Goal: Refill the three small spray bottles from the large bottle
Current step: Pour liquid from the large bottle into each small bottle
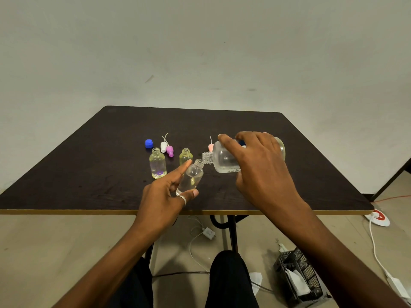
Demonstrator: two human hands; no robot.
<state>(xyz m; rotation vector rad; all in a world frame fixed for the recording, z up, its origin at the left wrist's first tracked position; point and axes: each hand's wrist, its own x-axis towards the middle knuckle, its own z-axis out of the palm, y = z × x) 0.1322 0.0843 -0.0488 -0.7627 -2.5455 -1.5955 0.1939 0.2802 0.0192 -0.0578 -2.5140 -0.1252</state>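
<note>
Three small bottles stand uncapped. One, the tilted small bottle [190, 177], is pinched between the thumb and fingers of the left hand [164, 196] above the near middle of the table [89, 174]. The right hand [260, 170] curls over the large bottle [222, 160], which is tipped almost flat with its neck at the small mouth. Pouring well likely means keeping the mouths aligned and tipping slowly. The left standing bottle [158, 163] and right standing bottle [186, 156] wait just beyond, near a blue cap [149, 143] and spray heads [170, 150]. Around them are the dark tabletop, a pale wall, and floor cables beside a black basket [298, 276].
</note>
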